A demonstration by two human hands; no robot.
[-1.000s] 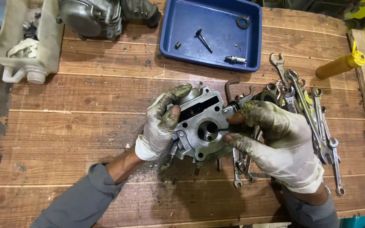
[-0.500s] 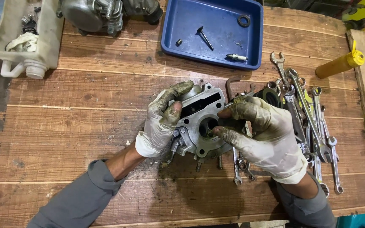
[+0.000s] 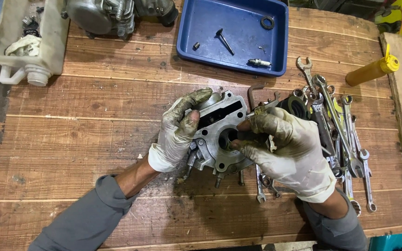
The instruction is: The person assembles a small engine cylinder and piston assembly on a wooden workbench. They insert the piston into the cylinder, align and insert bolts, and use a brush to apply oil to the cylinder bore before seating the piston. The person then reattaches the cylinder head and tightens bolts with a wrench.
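A grey metal engine cylinder head (image 3: 219,132) lies on the wooden table (image 3: 94,130), its round chamber facing up. My left hand (image 3: 177,130), in a dirty white glove, grips its left side with the thumb on the top face. My right hand (image 3: 282,148), also gloved, rests on its right edge. The right fingertips reach into the round opening, and a small metal piece shows between the fingers at the top.
A blue tray (image 3: 238,62) behind holds a valve, a spark plug, a black ring and a small nut. Several spanners (image 3: 338,125) lie at the right. A yellow bottle (image 3: 373,69) lies far right. An engine casing (image 3: 103,16) and a white cut container (image 3: 29,42) stand top left.
My right hand has shifted left and down over the cylinder head, its fingers now at the round opening. The left hand keeps its hold.
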